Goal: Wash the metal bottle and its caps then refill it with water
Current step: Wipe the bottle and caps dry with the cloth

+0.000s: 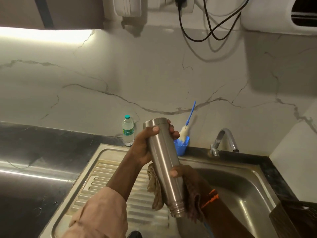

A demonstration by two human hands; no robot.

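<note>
Sleeve [103, 212] of the left arm sits closest, bottom edge, w/ the forearm running up toward 1 o'clock to the left hand [144, 146]. That hand is wrapped round the base end of the metal bottle [163, 162]: thumb across the front, fingers curled over the far side, firm hold. Bottle is upside down and tilted, base up at 12 o'clock, threaded open mouth down at approx 5 o'clock, over the seam between drainboard [130, 194] and sink [240, 191]. No cap on it; caps not in view.

Right hand [187, 176] comes in from 4 o'clock, closed on a brownish cloth [156, 189] bunched round the lower half of the bottle, thumb pressed on the steel in front. Orange band at that wrist.

Looks like the outside is being wiped or scrubbed w/ the cloth. To do it well: keep the left hand as the anchor, slide and twist the cloth along the full length incl. the threads, where grime collects. Mouth-down lets drips run out; better shifted further over the sink. Wet steel is slick, so the grip at the base shouldn't loosen.

Bottle brush [185, 129] stands in a blue holder [182, 146] at 1 o'clock of the bottle, tap [224, 140] further right, no water visibly running. Plastic water bottle [128, 130] stands on the counter [42, 152] at 11 o'clock.
</note>
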